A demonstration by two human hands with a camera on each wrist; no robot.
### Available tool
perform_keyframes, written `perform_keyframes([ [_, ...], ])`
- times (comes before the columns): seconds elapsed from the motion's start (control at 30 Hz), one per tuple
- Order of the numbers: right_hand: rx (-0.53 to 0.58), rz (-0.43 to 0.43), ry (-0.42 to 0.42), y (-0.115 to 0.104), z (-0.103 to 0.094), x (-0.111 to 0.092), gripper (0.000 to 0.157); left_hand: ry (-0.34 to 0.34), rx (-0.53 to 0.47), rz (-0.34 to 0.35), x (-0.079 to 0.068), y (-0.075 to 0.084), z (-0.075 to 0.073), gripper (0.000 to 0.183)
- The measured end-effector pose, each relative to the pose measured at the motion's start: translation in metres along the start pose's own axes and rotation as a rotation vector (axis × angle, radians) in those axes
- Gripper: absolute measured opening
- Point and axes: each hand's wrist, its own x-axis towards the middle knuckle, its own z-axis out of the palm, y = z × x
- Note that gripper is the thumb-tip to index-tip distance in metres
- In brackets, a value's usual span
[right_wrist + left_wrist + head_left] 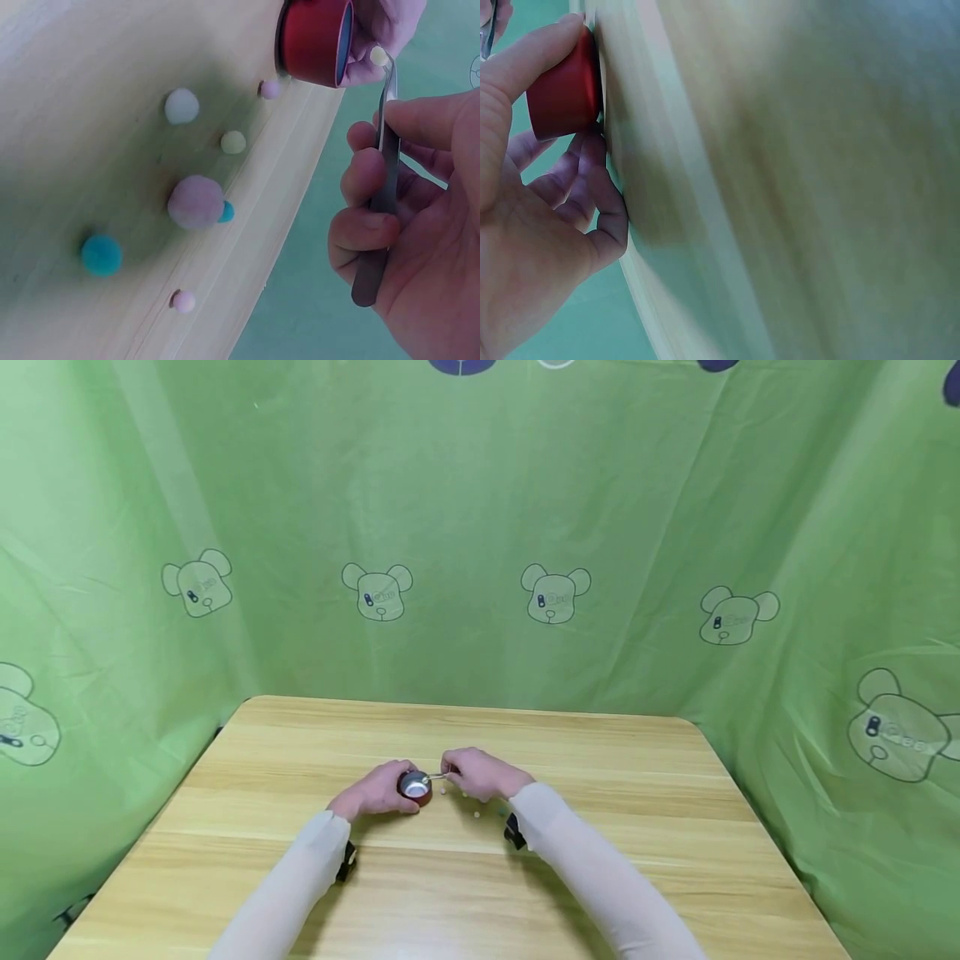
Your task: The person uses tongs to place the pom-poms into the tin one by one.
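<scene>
My left hand (378, 789) grips a small round red tin (566, 90), thumb on one side and fingers on the other, and the tin stands upright on the table. Its silvery inside shows in the head view. My right hand (480, 772) pinches a pair of metal tweezers (386, 165) between thumb and fingers. At the tweezer tips is a small pale yellow pom-pom (379, 56), which in the head view overlaps the tin's opening. Loose pom-poms lie below the right hand, among them a large mauve one (196, 202) and a turquoise one (101, 255).
Other small pom-poms are scattered on the wooden table (600, 877): a white one (181, 106), a pale green one (233, 142) and a pink one (269, 89) close to the tin. A green curtain (465, 652) with printed bear heads hangs behind and around the table.
</scene>
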Motion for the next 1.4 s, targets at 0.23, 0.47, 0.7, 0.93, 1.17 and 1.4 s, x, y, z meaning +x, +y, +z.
perform_keyframes([
  [0.23, -0.040, 0.015, -0.001, -0.003, 0.001, 0.004, 0.014, 0.002, 0.011, 0.002, 0.001, -0.001, 0.000, 0.050],
  [0.47, -0.034, 0.036, -0.011, -0.007, 0.003, 0.007, 0.015, -0.004, -0.001, -0.001, 0.002, -0.002, 0.000, 0.050],
  [0.7, -0.066, 0.046, 0.001, -0.008, 0.004, 0.009, 0.010, -0.011, 0.005, 0.003, 0.002, -0.003, 0.002, 0.051],
  [0.93, -0.069, 0.076, 0.006, -0.008, 0.005, 0.010, 0.010, -0.010, 0.005, 0.003, 0.002, -0.003, 0.002, 0.052],
  [1.17, -0.078, 0.081, 0.021, -0.007, 0.005, 0.012, 0.008, 0.000, -0.001, 0.005, 0.001, -0.003, 0.001, 0.051],
  [1.4, -0.058, 0.071, 0.016, -0.009, 0.001, 0.005, 0.009, -0.003, 0.005, 0.004, 0.000, -0.003, 0.001, 0.051],
])
